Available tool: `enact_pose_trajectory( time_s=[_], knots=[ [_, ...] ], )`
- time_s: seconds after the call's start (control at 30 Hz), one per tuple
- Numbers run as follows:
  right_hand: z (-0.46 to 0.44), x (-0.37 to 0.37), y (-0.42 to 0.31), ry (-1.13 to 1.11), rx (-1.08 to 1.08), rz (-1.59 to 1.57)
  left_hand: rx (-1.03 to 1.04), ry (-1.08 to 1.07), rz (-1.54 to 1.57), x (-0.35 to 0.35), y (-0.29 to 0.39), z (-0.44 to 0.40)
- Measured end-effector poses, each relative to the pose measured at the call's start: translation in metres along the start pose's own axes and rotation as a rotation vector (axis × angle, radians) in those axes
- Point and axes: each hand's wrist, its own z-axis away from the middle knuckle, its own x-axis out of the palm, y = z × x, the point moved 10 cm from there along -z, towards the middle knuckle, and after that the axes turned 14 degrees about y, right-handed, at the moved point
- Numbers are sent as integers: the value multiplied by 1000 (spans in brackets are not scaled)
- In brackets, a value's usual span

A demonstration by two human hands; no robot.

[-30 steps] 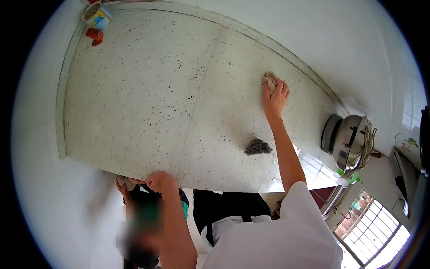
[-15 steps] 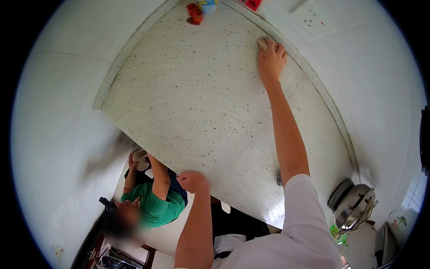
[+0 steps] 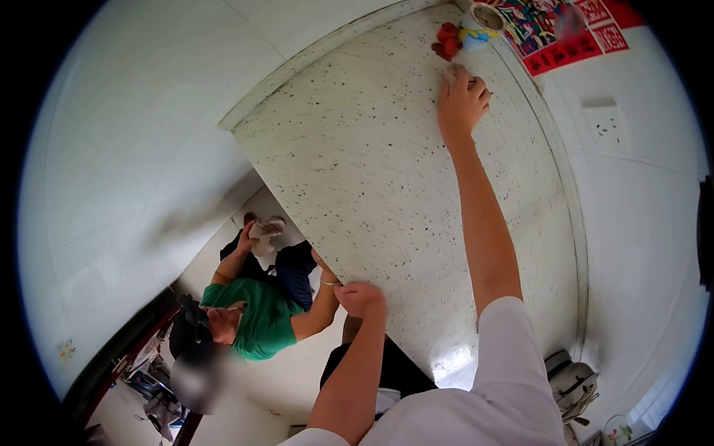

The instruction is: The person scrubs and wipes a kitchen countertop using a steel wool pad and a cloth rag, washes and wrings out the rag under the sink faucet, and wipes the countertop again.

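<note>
My right hand (image 3: 462,110) is stretched far out over the speckled white countertop (image 3: 357,178). Its fingers are curled over a small pale cloth (image 3: 451,73), mostly hidden beneath them, pressed against the surface. Just beyond those fingers are some red objects (image 3: 447,43) and a white-and-blue cup (image 3: 480,28). My left hand (image 3: 361,298) is closed in a loose fist at the counter's front edge, with nothing visible in it.
A person in a green shirt (image 3: 256,320) crouches below the counter's left side, a light cloth (image 3: 262,241) in one hand. A red printed poster (image 3: 558,37) and a socket (image 3: 606,125) are on the right wall. A metal pot (image 3: 574,386) stands lower right.
My view has turned toward the right. My right hand with the cloth has moved along the counter, nearer the cup and red objects. The crouching person has lowered the cloth and reached toward the counter edge.
</note>
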Motion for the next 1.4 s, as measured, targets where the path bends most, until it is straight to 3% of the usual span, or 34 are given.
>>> enact_pose_trajectory(
  time_s=[0.47, 0.53, 0.63, 0.67, 0.8, 0.87, 0.93, 1.0, 1.13, 1.27, 1.4],
  knots=[
    [-15, 59, -137, 37, -265, -83, 83, -48, 83, 20, -18, -3],
    [-12, 88, -147, -244, -237, -14, 93, -52, 56, 19, -18, 1],
    [-10, 80, -160, -174, -210, -127, 190, 43, 159, 7, 1, -2],
    [-7, 79, -163, -228, -280, -16, 192, 33, 180, 2, 9, -1],
    [11, 90, -177, -348, -234, -140, 148, 19, 182, -3, 20, -1],
    [30, 81, -191, -349, -273, -135, 119, -10, 198, 2, 15, 2],
    [44, 46, -221, -141, -329, -161, 110, -41, 120, 9, 7, 3],
    [68, 60, -239, -229, -325, -203, 112, -27, 138, 8, 8, 4],
    [110, 15, -286, -102, -419, -411, 99, -60, 159, 0, 12, -2],
    [151, -2, -338, -166, -438, -495, 116, -92, 195, 2, 9, -4],
    [162, -1, -346, -220, -442, -570, 92, -114, 171, 2, 10, 1]
  ],
)
